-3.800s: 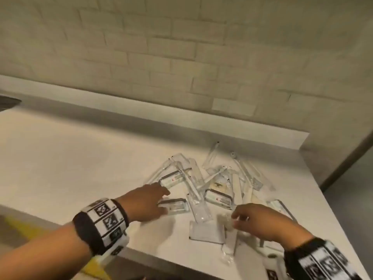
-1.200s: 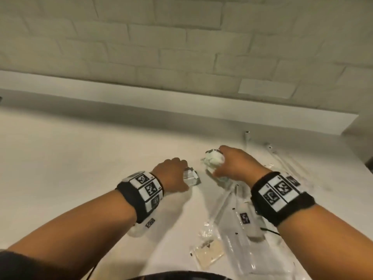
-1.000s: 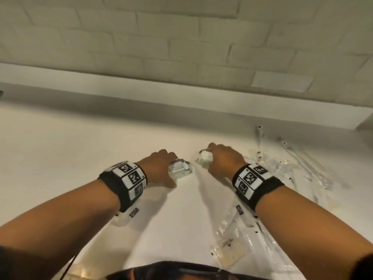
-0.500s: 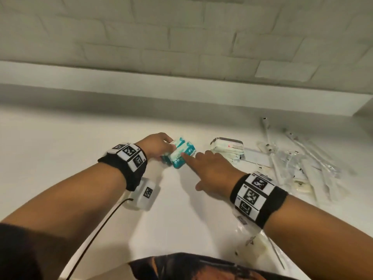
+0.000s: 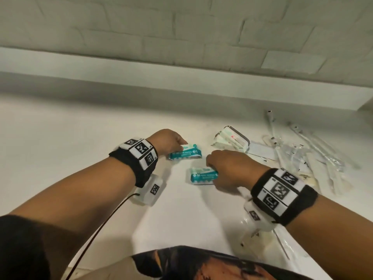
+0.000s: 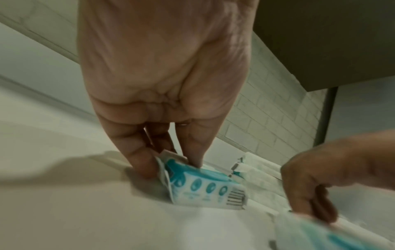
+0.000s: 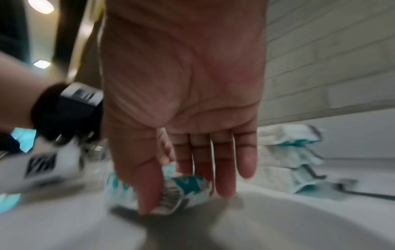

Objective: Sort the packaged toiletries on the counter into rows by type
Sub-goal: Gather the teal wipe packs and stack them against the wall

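Two teal-and-white wipe packets lie on the white counter (image 5: pixel 80 138). My left hand (image 5: pixel 181 146) (image 6: pixel 171 165) pinches the end of the farther teal packet (image 5: pixel 185 154) (image 6: pixel 203 184) between thumb and fingers. My right hand (image 5: pixel 212 168) (image 7: pixel 175 194) pinches the nearer teal packet (image 5: pixel 202 175) (image 7: pixel 183 187) with thumb and forefinger, its other fingers straight. The two packets lie parallel, a small gap apart. A stack of white packets (image 5: pixel 230 141) (image 7: pixel 286 157) sits just right of them.
Several clear-wrapped long items (image 5: pixel 306 156) lie scattered at the right, by the wall upstand (image 5: pixel 181 77). More clear sachets (image 5: pixel 268 245) lie at the front right, under my right forearm. The counter's front edge runs close to my body.
Both hands carried bundles left out of the pile and set them down. In the last half second my right hand pulled one teal packet toward me, away from the one at my left hand.
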`<state>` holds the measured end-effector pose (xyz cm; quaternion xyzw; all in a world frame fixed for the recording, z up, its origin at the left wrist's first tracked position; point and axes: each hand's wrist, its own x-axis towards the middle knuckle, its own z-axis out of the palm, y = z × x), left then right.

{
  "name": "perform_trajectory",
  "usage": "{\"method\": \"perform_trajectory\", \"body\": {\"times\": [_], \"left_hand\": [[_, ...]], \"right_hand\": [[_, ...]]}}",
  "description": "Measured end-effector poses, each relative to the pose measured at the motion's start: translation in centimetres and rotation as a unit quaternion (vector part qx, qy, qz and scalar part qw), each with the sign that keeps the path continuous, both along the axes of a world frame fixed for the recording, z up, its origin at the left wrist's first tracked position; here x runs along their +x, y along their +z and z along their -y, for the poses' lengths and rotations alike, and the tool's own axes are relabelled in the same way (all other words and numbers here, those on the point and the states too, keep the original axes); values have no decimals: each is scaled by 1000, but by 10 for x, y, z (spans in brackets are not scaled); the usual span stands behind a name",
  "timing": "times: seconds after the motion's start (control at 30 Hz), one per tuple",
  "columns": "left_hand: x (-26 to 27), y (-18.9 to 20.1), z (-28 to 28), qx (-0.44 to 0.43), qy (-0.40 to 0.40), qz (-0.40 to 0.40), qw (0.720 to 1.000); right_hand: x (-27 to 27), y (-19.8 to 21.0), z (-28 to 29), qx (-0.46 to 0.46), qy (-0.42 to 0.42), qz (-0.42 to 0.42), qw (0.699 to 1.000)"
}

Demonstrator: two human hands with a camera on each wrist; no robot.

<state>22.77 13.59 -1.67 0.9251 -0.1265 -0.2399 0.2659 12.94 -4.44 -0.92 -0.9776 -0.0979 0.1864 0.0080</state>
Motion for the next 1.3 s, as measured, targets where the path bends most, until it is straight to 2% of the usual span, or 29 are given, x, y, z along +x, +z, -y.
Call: {"method": "perform_trajectory", "body": {"times": [0.07,0.2,0.33,0.43,0.47,0.53,0.6,0.67,0.7,0.73,0.83,0.93,1.0,1.03,1.1,1.17,1.23,1.3], "left_hand": [[-5,-1,2,2,-17,-1,1000],[-18,-8,12,-34,-12,-28,999],[-26,-9,18,37,15,38,998],[-27,-9,16,36,0,51,998],[-27,-11,14,31,-6,44,999],[-29,-13,13,24,-18,25,999],[-31,-15,12,19,-20,16,999],[-32,-16,12,24,-17,16,999],[-33,-15,13,31,-18,23,999],[-33,-13,14,36,-24,33,999],[-32,-5,19,43,-69,52,995],[-34,-2,21,52,-89,32,994],[-38,-5,20,50,-86,20,995],[-40,-7,19,43,-84,18,995],[-40,-9,18,23,-76,25,997],[-37,-11,17,-3,-55,26,998],[-35,-13,17,-38,-25,3,999],[-34,-14,18,-54,-6,-12,998]], "right_hand": [[-2,15,12,39,-50,-26,998],[18,32,21,153,-144,107,972],[36,9,0,36,-90,104,990],[40,-6,-6,0,-51,54,997],[40,-4,-4,3,-42,23,999],[39,6,5,78,-69,-16,994],[37,21,21,154,-119,46,980],[39,27,41,161,-163,172,958],[39,27,49,145,-177,199,953],[39,26,54,125,-182,192,956],[39,12,57,52,-165,104,979],[40,7,57,16,-159,179,971],[36,16,52,73,-175,204,960],[32,19,47,136,-190,185,955],[26,25,36,239,-203,83,946],[24,20,29,237,-192,-13,952],[27,11,27,201,-194,-28,960],[31,5,28,202,-203,-28,958]]}}
